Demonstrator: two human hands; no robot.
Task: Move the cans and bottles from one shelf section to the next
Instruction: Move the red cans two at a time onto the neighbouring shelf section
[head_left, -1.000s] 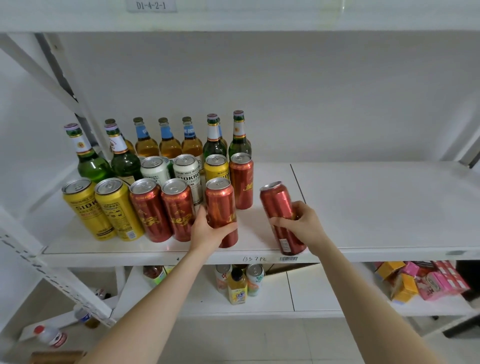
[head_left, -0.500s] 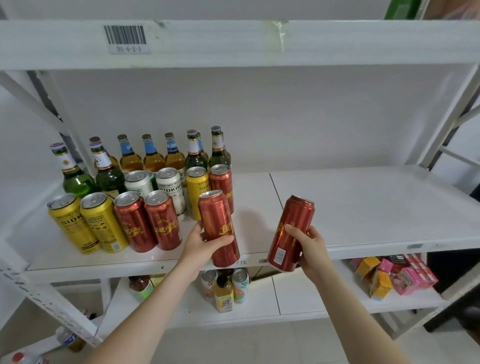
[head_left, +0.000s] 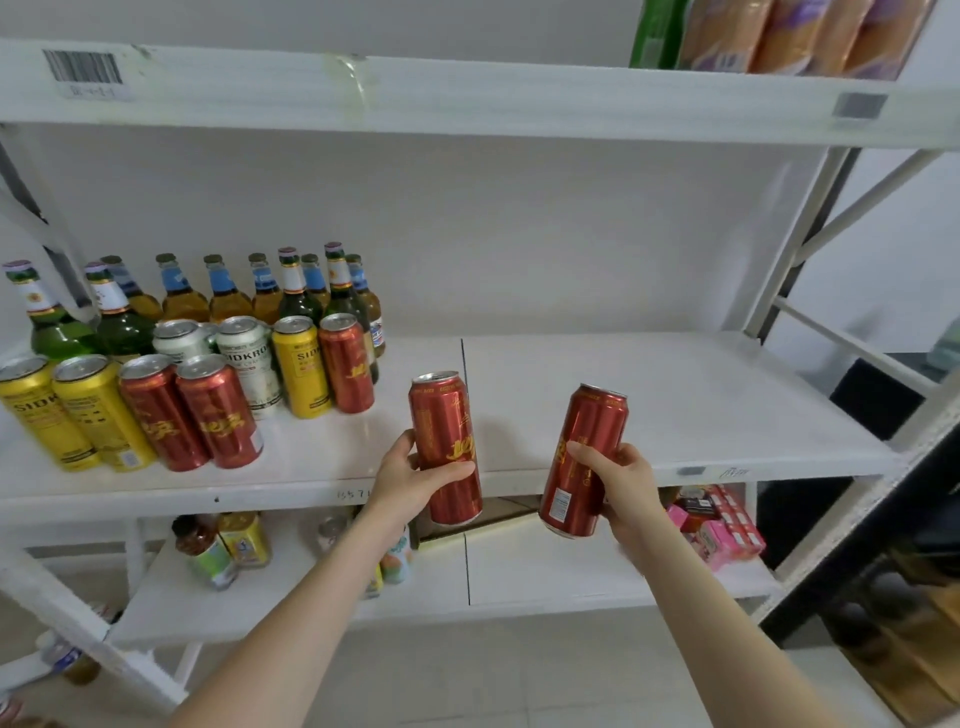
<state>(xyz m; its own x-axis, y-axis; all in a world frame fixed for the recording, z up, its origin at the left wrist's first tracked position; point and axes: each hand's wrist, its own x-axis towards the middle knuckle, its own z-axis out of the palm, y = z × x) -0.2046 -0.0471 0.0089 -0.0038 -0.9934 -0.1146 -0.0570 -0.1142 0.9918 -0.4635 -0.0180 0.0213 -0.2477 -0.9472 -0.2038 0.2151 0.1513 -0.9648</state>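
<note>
Left hand (head_left: 410, 480) at 7 o'clock: fingers wrapped round red can (head_left: 445, 441), upright, held in front of the shelf (head_left: 675, 410) edge at the section seam. Right hand (head_left: 626, 486) at 5 o'clock: fingers gripping second red can (head_left: 589, 447), tilted, top leaning right. Other cans (head_left: 218, 410) at 9 o'clock on the left section. Bottles (head_left: 182, 299) behind them at 10 o'clock.

One wide-angle camera, worn on the head, faces a white shelf unit from within arm's reach, tilted slightly down. The middle shelf (head_left: 675, 405) crosses the centre, with the upper shelf edge (head_left: 467, 93) at 12 o'clock and the lower shelf (head_left: 571, 582) toward 6. Both forearms enter from 6 o'clock. Just below centre, the left hand (head_left: 410, 478) grips the left red can (head_left: 447, 431) and the right hand (head_left: 623, 483) grips the right red can (head_left: 587, 452).
</note>
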